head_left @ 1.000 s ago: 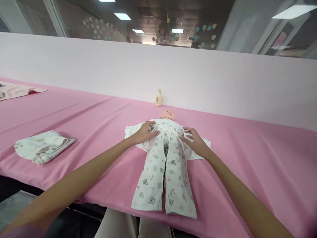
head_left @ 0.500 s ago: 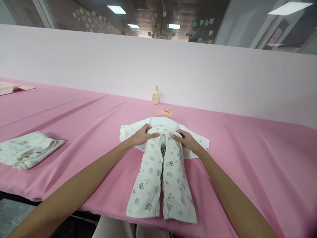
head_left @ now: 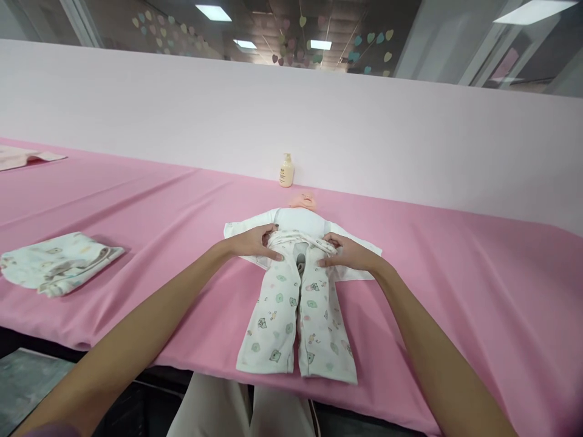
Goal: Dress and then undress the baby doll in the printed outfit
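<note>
A baby doll (head_left: 304, 201) lies on its back, head toward the wall, in a white long-sleeved top (head_left: 301, 222) with the sleeves spread out. White baby pants (head_left: 279, 321) with green animal prints cover its lower body, the legs pointing toward me. My left hand (head_left: 257, 241) grips the waistband side on the left, thumb on the front of the fabric. On the opposite side my right hand (head_left: 346, 252) pinches the waistband the same way. Between the hands, the open crotch of the pants shows a greyish patch. The doll's feet are hidden inside the pant legs.
A folded printed cloth (head_left: 59, 261) lies on the pink table cover (head_left: 182, 194) at left. Farther back is a pale pink cloth (head_left: 22, 156). A cream pump bottle (head_left: 286, 171) stands by the white wall (head_left: 291, 115). The table's front edge is near my legs.
Both hands have shifted slightly outward and down the pants, and the waistband is bunched more. The pant hems sit a little farther from me. The view has tilted slightly.
</note>
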The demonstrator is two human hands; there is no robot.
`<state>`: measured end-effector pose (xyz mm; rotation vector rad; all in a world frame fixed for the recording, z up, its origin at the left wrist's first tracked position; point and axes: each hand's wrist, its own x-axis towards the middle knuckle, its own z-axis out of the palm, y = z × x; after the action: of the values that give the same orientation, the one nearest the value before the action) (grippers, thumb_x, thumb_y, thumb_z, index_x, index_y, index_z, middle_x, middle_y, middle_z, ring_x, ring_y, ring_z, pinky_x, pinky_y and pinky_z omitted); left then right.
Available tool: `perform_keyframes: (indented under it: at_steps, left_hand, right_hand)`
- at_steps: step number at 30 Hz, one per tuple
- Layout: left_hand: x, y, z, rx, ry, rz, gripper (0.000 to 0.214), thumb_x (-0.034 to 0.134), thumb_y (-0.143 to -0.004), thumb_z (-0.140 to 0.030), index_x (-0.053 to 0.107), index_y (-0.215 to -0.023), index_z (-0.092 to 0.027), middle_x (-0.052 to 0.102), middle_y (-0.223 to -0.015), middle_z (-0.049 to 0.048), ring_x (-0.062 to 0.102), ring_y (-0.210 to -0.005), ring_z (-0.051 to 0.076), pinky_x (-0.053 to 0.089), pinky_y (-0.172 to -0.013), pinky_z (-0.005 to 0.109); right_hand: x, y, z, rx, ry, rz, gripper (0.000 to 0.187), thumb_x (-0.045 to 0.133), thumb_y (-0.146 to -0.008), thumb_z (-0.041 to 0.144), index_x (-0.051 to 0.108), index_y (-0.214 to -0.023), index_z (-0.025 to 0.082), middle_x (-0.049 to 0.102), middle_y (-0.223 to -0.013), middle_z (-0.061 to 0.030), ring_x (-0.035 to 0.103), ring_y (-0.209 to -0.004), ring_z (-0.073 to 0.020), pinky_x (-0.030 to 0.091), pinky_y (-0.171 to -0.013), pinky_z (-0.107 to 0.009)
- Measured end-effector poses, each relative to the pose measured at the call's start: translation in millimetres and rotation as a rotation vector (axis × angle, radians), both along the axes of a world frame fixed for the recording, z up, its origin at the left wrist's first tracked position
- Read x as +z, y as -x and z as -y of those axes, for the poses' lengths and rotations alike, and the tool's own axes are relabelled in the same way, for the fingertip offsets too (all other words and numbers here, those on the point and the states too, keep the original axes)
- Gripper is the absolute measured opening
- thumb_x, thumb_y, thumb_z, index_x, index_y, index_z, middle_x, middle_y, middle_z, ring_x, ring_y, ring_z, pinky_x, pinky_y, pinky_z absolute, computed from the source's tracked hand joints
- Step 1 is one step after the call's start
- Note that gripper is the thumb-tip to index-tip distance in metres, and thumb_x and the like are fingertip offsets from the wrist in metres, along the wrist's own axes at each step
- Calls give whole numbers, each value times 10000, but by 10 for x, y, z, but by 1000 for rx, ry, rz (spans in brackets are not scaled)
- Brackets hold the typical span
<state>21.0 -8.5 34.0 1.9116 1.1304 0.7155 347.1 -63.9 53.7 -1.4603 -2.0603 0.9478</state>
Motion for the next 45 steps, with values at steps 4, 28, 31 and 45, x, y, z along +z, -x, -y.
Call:
perform_keyframes:
  at_steps: [4,28,31,45]
  left_hand:
    - [13,-22,59,-153,-38,-74,571,965,-550,-544,553,-816,-252,555,-797,7,521,-670,199,359,-586,321]
    - [-144,60,727,-161,-81,-285,589,768,-743,-726,546,-953,-223,557,-1000,42,523,-846,222,422,-706,330]
    - [-113,56,768,-156,-116,-338,565,738,-766,-729,552,-945,-226,587,-1004,49,546,-852,233,421,-710,334]
    - [75,80,1120,-174,-65,-434,770,786,-625,-823,543,-1055,-232,610,-1104,84,561,-982,295,456,-767,369]
  right_hand:
    - [22,51,51,-11,-15,58,588,875,-662,699,669,-1013,274,663,-1003,-9,585,-907,-249,422,-755,-332]
    - [-90,291,565,-69,-28,211,564,816,-706,737,640,-902,238,661,-905,-27,595,-884,-261,398,-722,-333]
    - [-133,295,580,-47,-130,272,546,788,-730,748,618,-760,231,647,-856,-38,584,-911,-277,405,-754,-351]
    - [80,315,868,-56,-49,375,727,887,-529,793,665,-935,232,655,-956,-65,584,-868,-274,416,-674,-331]
